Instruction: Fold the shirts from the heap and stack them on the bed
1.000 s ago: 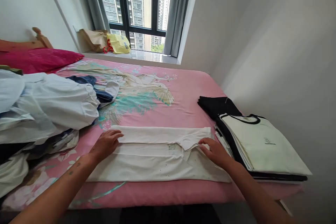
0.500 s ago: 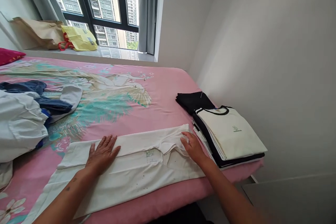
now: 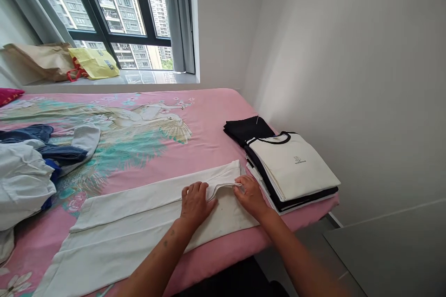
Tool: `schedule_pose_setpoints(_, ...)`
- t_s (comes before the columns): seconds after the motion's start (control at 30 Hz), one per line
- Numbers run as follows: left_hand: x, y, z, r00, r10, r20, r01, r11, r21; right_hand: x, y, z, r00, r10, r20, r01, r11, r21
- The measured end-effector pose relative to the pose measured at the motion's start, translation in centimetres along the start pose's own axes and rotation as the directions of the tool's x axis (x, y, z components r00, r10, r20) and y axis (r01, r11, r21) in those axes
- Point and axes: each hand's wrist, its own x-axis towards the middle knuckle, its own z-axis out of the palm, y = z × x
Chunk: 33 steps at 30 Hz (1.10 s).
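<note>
A white shirt (image 3: 139, 222) lies on the bed, one side folded over lengthwise into a long strip. My left hand (image 3: 197, 202) is closed on the cloth near its right end, with fingers curled and the thumb against a raised fold. Close by, my right hand (image 3: 250, 195) pinches the edge of that same fold between thumb and fingers. The cloth lifts a little between the two hands. The small print on the shirt is covered now.
To the right, a cream T-shirt (image 3: 296, 167) with black neck trim tops a folded stack, beside a folded black garment (image 3: 247, 130). A heap of white clothes (image 3: 24, 181) and jeans (image 3: 66, 152) lies left on the pink bedsheet (image 3: 205, 144). Bags (image 3: 94, 62) rest on the windowsill.
My left hand has moved right from flat on the shirt to closing on the cloth near my right hand. My right hand now pinches the fold's edge. The camera view has shifted slightly.
</note>
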Motion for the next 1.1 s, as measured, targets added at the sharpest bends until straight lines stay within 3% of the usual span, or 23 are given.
schedule_pose_setpoints(0.1,1.1,-0.4,-0.6,0.999,0.041,0.034,-0.043,0.998,0.047,0.5,0.0,-0.8,1.000,0.015,0.022,-0.016,0.999,0.052)
schedule_pose_setpoints(0.2,1.0,-1.5,-1.9,0.962,0.184,0.199,-0.191,0.981,0.015,0.3,0.4,-1.2,0.999,0.018,0.042,-0.023,0.993,0.116)
schedule_pose_setpoints(0.3,0.3,-1.6,-2.9,0.917,0.205,0.341,-0.212,0.977,-0.017,-0.2,0.7,-1.2,0.999,0.009,0.053,-0.018,0.985,0.169)
schedule_pose_setpoints(0.4,0.6,0.0,-2.4,0.948,0.179,0.262,-0.170,0.984,-0.057,-0.4,0.7,-1.2,0.998,-0.017,0.055,0.007,0.984,0.178)
schedule_pose_setpoints(0.53,3.0,3.1,0.0,0.966,0.213,0.146,-0.179,0.959,-0.219,-0.1,-0.2,-1.6,0.994,-0.105,0.043,0.096,0.981,0.171)
schedule_pose_setpoints(0.6,4.2,4.2,1.1,0.976,0.160,0.150,-0.099,0.931,-0.352,-0.2,-0.6,-2.0,0.991,-0.132,0.000,0.131,0.977,0.166)
schedule_pose_setpoints(0.7,4.9,4.8,2.0,0.976,-0.066,0.208,0.178,0.792,-0.585,-1.2,-0.5,-2.4,0.995,-0.089,-0.032,0.093,0.988,0.121)
schedule_pose_setpoints(0.77,4.7,4.6,2.2,0.930,-0.242,0.278,0.369,0.598,-0.711,-2.1,0.0,-2.2,0.994,-0.087,0.071,0.081,0.994,0.079)
schedule_pose_setpoints(0.83,4.2,4.2,2.3,0.886,-0.326,0.329,0.448,0.427,-0.786,-2.6,0.5,-1.5,0.959,-0.154,0.237,0.146,0.988,0.049)
schedule_pose_setpoints(0.87,4.0,3.9,2.3,0.887,-0.330,0.323,0.439,0.387,-0.811,-2.5,0.8,-1.1,0.929,-0.197,0.313,0.194,0.980,0.042)
schedule_pose_setpoints(0.93,3.4,3.5,2.7,0.922,-0.302,0.241,0.352,0.400,-0.846,-1.6,1.1,0.0,0.862,-0.266,0.432,0.283,0.959,0.027)
schedule_pose_setpoints(1.03,2.7,2.8,4.0,0.983,-0.178,0.046,0.134,0.523,-0.842,1.4,1.7,1.5,0.793,-0.286,0.538,0.358,0.933,-0.032)
schedule_pose_setpoints(1.1,2.2,2.3,5.1,0.997,-0.041,-0.058,-0.020,0.620,-0.785,3.4,2.5,2.2,0.797,-0.260,0.545,0.369,0.924,-0.099)
